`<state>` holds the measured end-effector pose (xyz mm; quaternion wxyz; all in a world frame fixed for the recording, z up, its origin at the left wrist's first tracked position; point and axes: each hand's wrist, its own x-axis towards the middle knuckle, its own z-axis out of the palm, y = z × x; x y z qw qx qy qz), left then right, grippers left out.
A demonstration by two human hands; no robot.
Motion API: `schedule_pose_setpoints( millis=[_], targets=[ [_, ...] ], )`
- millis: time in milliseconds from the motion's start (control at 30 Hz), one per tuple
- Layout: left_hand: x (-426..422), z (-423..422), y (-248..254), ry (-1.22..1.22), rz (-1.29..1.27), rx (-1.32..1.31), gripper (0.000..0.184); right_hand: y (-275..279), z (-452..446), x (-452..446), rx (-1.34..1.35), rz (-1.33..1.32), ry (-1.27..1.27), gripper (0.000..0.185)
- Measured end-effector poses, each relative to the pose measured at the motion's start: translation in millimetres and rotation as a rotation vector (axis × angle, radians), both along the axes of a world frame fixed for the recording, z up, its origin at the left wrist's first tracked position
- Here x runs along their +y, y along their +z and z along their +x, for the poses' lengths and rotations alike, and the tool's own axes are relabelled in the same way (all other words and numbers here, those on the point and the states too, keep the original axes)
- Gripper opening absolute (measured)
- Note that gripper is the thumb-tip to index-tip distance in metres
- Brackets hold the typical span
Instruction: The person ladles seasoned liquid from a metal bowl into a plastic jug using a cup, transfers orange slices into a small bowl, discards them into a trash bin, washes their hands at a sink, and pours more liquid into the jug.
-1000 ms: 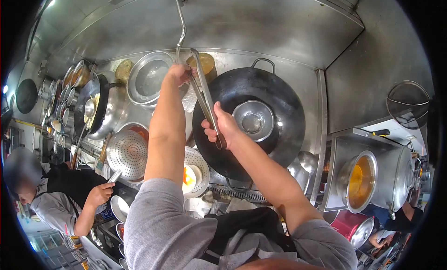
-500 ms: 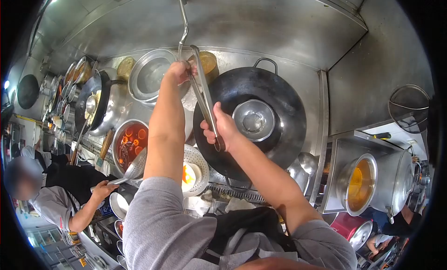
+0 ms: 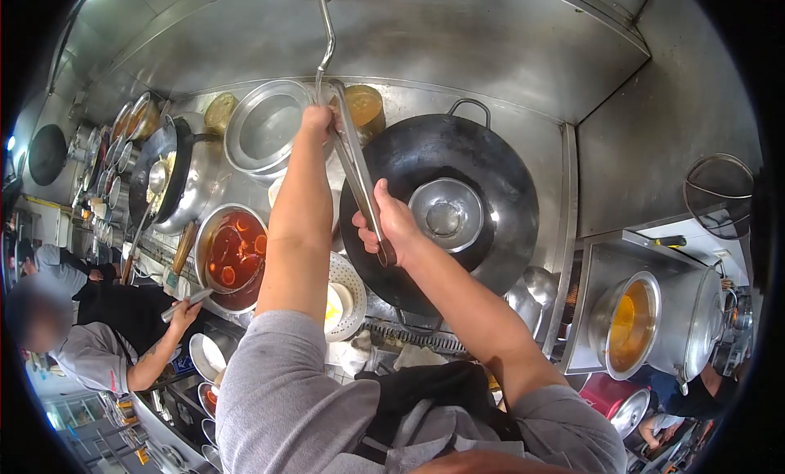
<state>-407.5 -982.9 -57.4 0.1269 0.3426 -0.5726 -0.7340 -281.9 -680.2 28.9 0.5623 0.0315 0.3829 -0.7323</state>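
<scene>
Metal tongs [image 3: 357,167] slant over the left edge of a large black wok [image 3: 499,163]. My right hand [image 3: 391,225] is wrapped round their lower end, thumb up. Near the top, my left hand [image 3: 317,121] is closed by the tongs and the end of a thin metal spout [image 3: 329,34]; its fingers are mostly hidden, so I cannot make out which it grips. A small metal bowl [image 3: 446,214] sits inside the wok. Behind my left hand stands a brass-coloured pot [image 3: 362,109], with a wide metal basin [image 3: 266,129] to its left.
A pot of red broth [image 3: 235,253] and a perforated bowl [image 3: 347,298] flank my left forearm. A co-worker's hand [image 3: 186,312] holds a metal handle at the left. On the right are a pot of orange liquid [image 3: 631,327], a ladle [image 3: 540,286] and a wire strainer [image 3: 719,192].
The co-worker's perforated ladle has moved off the red broth, whose surface now shows. The view has shifted slightly. My hands keep nearly the same pose on the tongs.
</scene>
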Motion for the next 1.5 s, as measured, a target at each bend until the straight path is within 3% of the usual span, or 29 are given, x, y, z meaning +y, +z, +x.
schedule_pose_setpoints(
  millis=[100,133,200,300,367,467,500,567,600,733,800,833,867,933,1033,1067,1133,1167,1200,1233,1367,1400,1433,1467,1500],
  targets=[
    [0,2,5,0.078,-0.061,-0.136,0.023,1,9,-1,0.010,-0.005,-0.009,0.055],
    [3,6,9,-0.012,-0.305,-0.290,0.023,1,12,-1,0.014,-0.016,-0.008,0.057],
    [13,11,15,-0.106,-0.551,-0.440,0.023,2,13,-1,0.012,-0.007,-0.002,0.056],
    [16,9,5,0.087,-0.426,-0.287,0.026,1,8,1,-0.032,0.020,-0.008,0.053],
    [2,-2,-11,-0.004,-0.071,-0.117,0.025,2,2,1,-0.027,0.042,-0.021,0.052],
    [31,5,22,0.228,-0.155,-0.076,0.023,6,6,3,-0.001,0.039,-0.016,0.052],
    [22,0,10,0.229,-0.152,-0.073,0.023,6,8,4,0.009,0.027,-0.014,0.053],
    [-15,-13,-35,-0.085,-0.479,-0.283,0.015,1,10,6,0.002,0.023,0.002,0.053],
    [-13,-11,-32,-0.072,-0.475,-0.284,0.015,-1,10,7,-0.013,0.018,0.020,0.053],
    [36,1,4,0.113,-0.031,-0.096,0.005,-5,2,2,-0.004,0.101,-0.032,0.058],
    [41,3,9,0.098,-0.288,-0.197,0.003,-10,-7,2,-0.025,0.068,0.017,0.057],
    [14,-8,-22,0.120,-0.279,-0.209,0.003,-9,-7,5,0.010,0.069,0.027,0.056],
    [-22,-21,-76,0.059,-0.573,-0.242,0.009,-6,-3,8,0.044,0.078,0.047,0.055],
    [-38,-31,-92,-0.023,-0.881,-0.259,0.015,-1,-3,10,0.064,0.062,0.041,0.046],
    [3,-13,-16,0.276,-0.106,0.028,0.035,-3,-13,7,0.338,0.255,0.070,0.027],
    [20,-4,14,0.282,-0.107,0.023,0.035,-11,-23,8,0.473,0.320,0.148,0.042],
    [52,9,58,0.319,0.154,0.135,0.024,-12,-30,6,0.899,0.639,0.208,0.064],
    [48,-2,46,0.327,0.158,0.133,0.024,-24,-38,8,1.195,0.739,0.213,0.072],
    [38,-17,31,0.289,-0.015,0.027,0.021,-36,-44,10,1.496,0.831,0.214,0.080],
    [30,-24,20,0.249,-0.186,-0.080,0.018,-17,-44,12,1.449,0.843,0.256,0.083],
    [26,-26,17,0.239,-0.043,-0.112,0.013,-3,-34,21,1.403,0.738,0.219,0.082],
    [25,-27,18,0.234,-0.041,-0.108,0.013,2,-29,23,1.070,0.577,0.184,0.076],
    [23,-24,18,-0.017,-0.524,-0.377,0.010,8,-21,24,0.736,0.415,0.147,0.070],
    [7,-28,-12,-0.142,-0.696,-0.406,0.006,8,-15,26,0.735,0.418,0.144,0.070],
    [-9,-33,-42,-0.253,-0.886,-0.431,0.003,7,-11,28,0.568,0.338,0.130,0.064]
  ],
)
